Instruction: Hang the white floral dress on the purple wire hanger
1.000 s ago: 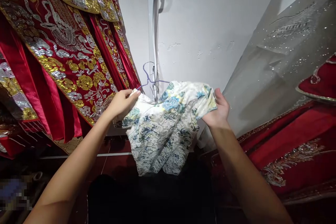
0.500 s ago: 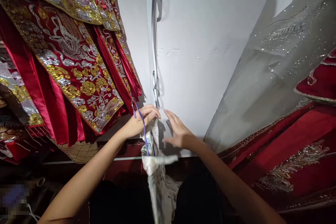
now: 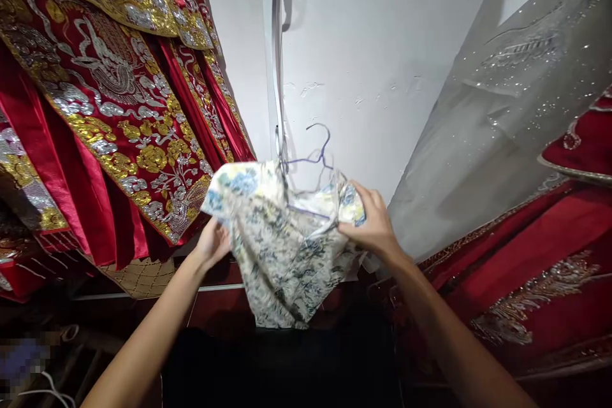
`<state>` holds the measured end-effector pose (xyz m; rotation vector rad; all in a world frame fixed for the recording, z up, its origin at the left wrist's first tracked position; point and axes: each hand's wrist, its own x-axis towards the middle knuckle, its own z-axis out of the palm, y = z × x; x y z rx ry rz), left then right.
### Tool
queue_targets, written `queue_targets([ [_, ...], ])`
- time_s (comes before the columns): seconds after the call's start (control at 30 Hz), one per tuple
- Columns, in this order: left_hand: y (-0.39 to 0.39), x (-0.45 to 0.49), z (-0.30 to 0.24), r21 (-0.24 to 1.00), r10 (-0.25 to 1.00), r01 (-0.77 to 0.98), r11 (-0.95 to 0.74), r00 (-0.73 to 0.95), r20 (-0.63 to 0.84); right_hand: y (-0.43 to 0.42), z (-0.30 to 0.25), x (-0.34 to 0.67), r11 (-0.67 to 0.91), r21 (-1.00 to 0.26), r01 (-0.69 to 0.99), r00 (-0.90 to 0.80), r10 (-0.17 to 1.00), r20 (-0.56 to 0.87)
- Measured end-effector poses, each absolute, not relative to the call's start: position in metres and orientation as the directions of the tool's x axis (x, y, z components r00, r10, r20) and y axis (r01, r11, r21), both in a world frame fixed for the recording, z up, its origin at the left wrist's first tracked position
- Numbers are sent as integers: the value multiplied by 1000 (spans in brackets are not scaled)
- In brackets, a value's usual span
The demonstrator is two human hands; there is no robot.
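Note:
A floral blouse (image 3: 282, 255), off-white with blue, green and yellow print, hangs spread out on a purple wire hanger (image 3: 306, 160) in front of me. The hanger's hook stands above the neckline, apart from any rail. My right hand (image 3: 375, 220) grips the blouse near its right shoulder, thumb in front and fingers behind the cloth. At the left sleeve, my left hand (image 3: 215, 243) reaches in from below; its fingers are mostly hidden behind the fabric, so I cannot see how they close.
Red garments with gold and silver embroidery (image 3: 138, 121) hang at left. A sheer sparkling grey-white gown (image 3: 468, 140) and a red beaded dress (image 3: 549, 280) hang at right. A narrow metal strip (image 3: 276, 64) runs up the white wall (image 3: 363, 44).
The blouse has turned from edge-on to face-on and its front is spread out. My hands have moved apart to its two sides, and the hanger's hook has shifted right and up.

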<state>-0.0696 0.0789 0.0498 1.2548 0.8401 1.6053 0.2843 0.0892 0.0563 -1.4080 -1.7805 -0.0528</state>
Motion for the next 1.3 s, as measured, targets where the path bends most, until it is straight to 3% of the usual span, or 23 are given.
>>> queue_targets([
  [0.1, 77, -76, 24, 951, 976, -282, -123, 137, 167, 107, 92, 277, 370, -354, 859, -40, 737, 674],
  [0.13, 77, -73, 17, 959, 981, -267, -98, 138, 139, 112, 102, 270, 395, -314, 863, -85, 727, 681],
  [0.23, 77, -60, -4, 970, 979, -159, -184, -115, 166, 116, 120, 244, 470, -214, 856, -224, 712, 665],
  [0.33, 73, -54, -21, 974, 929, -78, -215, -323, 180, 105, 112, 232, 475, -215, 853, -261, 747, 612],
  [0.47, 57, -55, -43, 983, 933, -132, -130, -353, 76, 77, 78, 227, 466, -308, 829, -197, 760, 620],
  [0.57, 44, -50, -54, 930, 927, -365, -42, -362, -100, 58, 43, 207, 458, -571, 682, 90, 722, 686],
  [0.63, 36, -44, -56, 873, 918, -487, 10, -342, -201, 51, 17, 183, 384, -801, 460, 288, 788, 544],
  [0.73, 26, -36, -50, 826, 937, -561, 52, -258, -235, 52, -22, 148, 166, -969, 183, 138, 971, 193],
  [0.83, 18, -35, -42, 810, 944, -580, 87, -212, -254, 58, -46, 128, 67, -994, 81, -24, 998, 65],
  [1.0, 10, -36, -35, 782, 965, -615, 100, -131, -226, 50, -43, 133, 96, -994, -48, -228, 968, 104],
  [1.3, 4, -26, -38, 850, 962, -511, 128, -143, -231, 32, -33, 143, 81, -988, -129, -186, 977, 104],
])
